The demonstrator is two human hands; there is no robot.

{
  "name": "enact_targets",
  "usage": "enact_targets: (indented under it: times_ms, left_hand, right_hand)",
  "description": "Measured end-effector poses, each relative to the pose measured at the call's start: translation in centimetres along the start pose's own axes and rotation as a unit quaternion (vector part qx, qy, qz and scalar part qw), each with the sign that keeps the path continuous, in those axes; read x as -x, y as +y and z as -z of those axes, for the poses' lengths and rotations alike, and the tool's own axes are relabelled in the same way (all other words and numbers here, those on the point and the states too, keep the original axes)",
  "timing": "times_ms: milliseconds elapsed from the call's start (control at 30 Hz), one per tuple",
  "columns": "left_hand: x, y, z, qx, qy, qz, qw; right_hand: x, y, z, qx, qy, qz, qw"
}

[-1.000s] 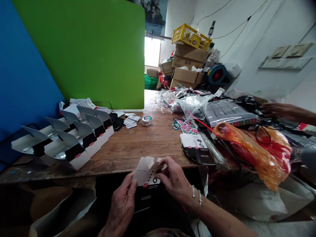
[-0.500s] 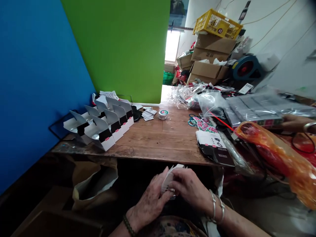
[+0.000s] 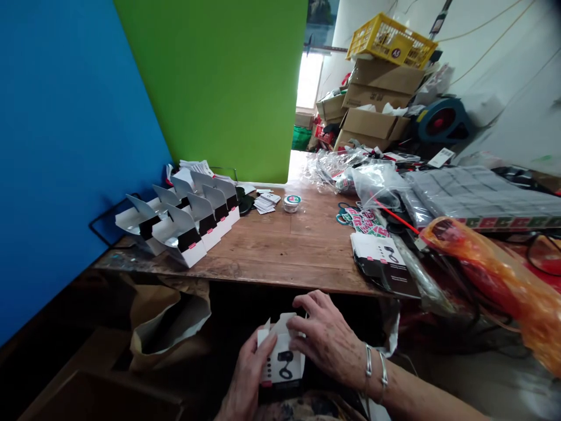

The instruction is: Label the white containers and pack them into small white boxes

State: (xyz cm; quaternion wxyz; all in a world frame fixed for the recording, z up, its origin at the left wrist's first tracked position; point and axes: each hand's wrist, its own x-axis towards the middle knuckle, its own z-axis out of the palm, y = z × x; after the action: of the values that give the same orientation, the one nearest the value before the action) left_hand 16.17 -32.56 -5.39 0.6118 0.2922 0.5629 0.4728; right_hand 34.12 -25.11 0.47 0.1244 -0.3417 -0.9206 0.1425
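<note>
Below the table's front edge, my left hand (image 3: 248, 374) grips a small white and black cardboard box (image 3: 283, 362) by its left side. Its printed face, with a picture of a dark device, is turned up, and its top flaps stand raised. My right hand (image 3: 322, 333) has its bent fingers and thumb at the flap on the upper right of the same box. Several open boxes (image 3: 190, 240) of this kind stand in rows at the table's left, lids up. Flat folded cartons (image 3: 383, 263) lie stacked on the table's right front.
On the wooden table (image 3: 263, 245) are a small round tub (image 3: 291, 203), white cards (image 3: 266, 203) and colourful stickers (image 3: 363, 221). Bagged goods (image 3: 477, 193) and an orange plastic bag (image 3: 491, 263) crowd the right. A green panel (image 3: 210, 88) rises behind. A paper bag (image 3: 169, 321) stands below left.
The box has been turned so its printed face shows, and it sits lower and further left. My fingers have shifted on it. Another person's hand at the right has left the bagged goods.
</note>
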Motion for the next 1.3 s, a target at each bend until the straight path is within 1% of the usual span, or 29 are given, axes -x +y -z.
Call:
enact_targets:
  times_ms: [33, 100, 200, 267, 300, 333, 367, 433, 467, 500, 533, 567, 600, 633, 667, 700, 733, 767, 800, 833, 900, 933, 1000, 1067, 1100, 1133, 1200, 1267, 1300]
  left_hand:
    - [-0.2, -0.1, -0.2, 0.006, 0.01, 0.001, 1.0]
    - [-0.7, -0.6, -0.6, 0.011, 0.023, -0.001, 1.0]
    - [-1.5, -1.5, -1.1, 0.025, 0.069, -0.004, 0.997]
    - [-2.1, -1.9, -1.3, 0.015, 0.11, -0.008, 0.994]
    - [-2.3, -2.0, -1.3, -0.001, 0.131, -0.01, 0.991]
    - [-2.4, -2.0, -1.2, -0.027, 0.147, -0.016, 0.989]
    - [-2.4, -1.9, -1.1, -0.057, 0.157, -0.031, 0.985]
    - [-2.2, -1.7, -0.9, -0.125, 0.155, -0.096, 0.975]
    - [-2.0, -1.6, -0.7, -0.16, 0.14, -0.142, 0.967]
    - [-1.7, -1.4, -0.5, -0.197, 0.113, -0.188, 0.956]
    - [-1.5, -1.2, -0.4, -0.235, 0.079, -0.226, 0.942]
    - [-1.2, -1.1, -0.2, -0.27, 0.043, -0.254, 0.928]
    - [-1.0, -0.9, 0.0, -0.298, 0.012, -0.271, 0.915]
    - [-1.0, -0.7, 0.3, -0.319, -0.008, -0.276, 0.907]
    - [-1.0, -0.4, 0.5, -0.333, -0.016, -0.273, 0.902]
    - [-1.1, -0.2, 0.7, -0.342, -0.019, -0.266, 0.901]
    - [-1.3, 0.1, 1.0, -0.349, -0.022, -0.258, 0.901]
    - [-1.5, 0.5, 1.2, -0.355, -0.032, -0.25, 0.9]
    - [-1.8, 0.8, 1.4, -0.361, -0.05, -0.242, 0.899]
    - [-2.0, 1.3, 1.7, -0.363, -0.073, -0.233, 0.899]
    - [-2.6, 2.2, 2.0, -0.353, -0.108, -0.204, 0.907]
    - [-3.0, 2.6, 2.1, -0.345, -0.116, -0.186, 0.913]
    - [-3.6, 3.4, 2.2, -0.334, -0.117, -0.136, 0.925]
    - [-4.3, 3.9, 2.0, -0.317, -0.122, -0.066, 0.938]
    - [-4.6, 4.1, 1.9, -0.305, -0.13, -0.03, 0.943]
    - [-4.8, 4.1, 1.7, -0.294, -0.139, -0.001, 0.946]
    - [-5.1, 4.0, 1.3, -0.283, -0.145, 0.027, 0.948]
    - [-5.1, 3.7, 1.1, -0.289, -0.125, 0.022, 0.949]
    - [-4.9, 3.4, 1.2, -0.286, -0.116, 0.013, 0.951]
  right_hand:
    - [0.1, 0.1, -0.1, -0.004, -0.014, 0.001, 1.0]
    - [0.3, 0.6, -0.4, -0.034, -0.071, -0.011, 0.997]
    - [0.5, 1.6, -0.6, -0.107, -0.156, -0.03, 0.982]
    - [0.4, 2.3, -0.6, -0.18, -0.166, -0.035, 0.969]
    - [0.2, 2.6, -0.8, -0.235, -0.156, -0.047, 0.958]
    - [0.1, 2.9, -1.1, -0.3, -0.137, -0.071, 0.941]
    - [-0.1, 3.2, -1.4, -0.367, -0.111, -0.105, 0.917]
    - [-0.4, 3.6, -2.6, -0.486, -0.069, -0.181, 0.852]
    - [-0.5, 3.7, -3.2, -0.528, -0.064, -0.212, 0.82]
    - [-0.5, 3.8, -3.8, -0.555, -0.071, -0.231, 0.796]
    - [-0.6, 3.8, -4.3, -0.567, -0.092, -0.241, 0.782]
    - [-0.6, 3.7, -4.7, -0.562, -0.122, -0.244, 0.781]
    - [-0.6, 3.5, -4.8, -0.536, -0.152, -0.239, 0.795]
    - [-0.6, 3.2, -4.8, -0.486, -0.17, -0.223, 0.828]
    - [-0.5, 2.9, -4.5, -0.415, -0.172, -0.198, 0.872]
    - [-0.4, 2.5, -4.0, -0.328, -0.158, -0.167, 0.916]
    - [-0.3, 2.1, -3.5, -0.243, -0.138, -0.132, 0.951]
    - [-0.2, 1.8, -3.0, -0.173, -0.119, -0.097, 0.973]
    - [-0.1, 1.6, -2.6, -0.131, -0.11, -0.065, 0.983]
    - [0.0, 1.5, -2.3, -0.118, -0.112, -0.043, 0.986]
    - [0.0, 1.7, -2.2, -0.157, -0.137, -0.037, 0.977]
    - [-0.1, 1.9, -2.3, -0.193, -0.152, -0.058, 0.967]
    - [-0.5, 2.5, -2.9, -0.259, -0.186, -0.137, 0.938]
    - [-1.0, 2.9, -3.4, -0.296, -0.22, -0.206, 0.906]
    - [-1.3, 3.0, -3.6, -0.297, -0.227, -0.22, 0.901]
    - [-1.6, 2.9, -3.6, -0.287, -0.225, -0.218, 0.905]
    - [-2.0, 2.6, -3.7, -0.242, -0.192, -0.196, 0.931]
    - [-2.1, 2.4, -3.6, -0.19, -0.145, -0.177, 0.955]
    - [-2.1, 2.5, -3.6, -0.18, -0.13, -0.172, 0.96]
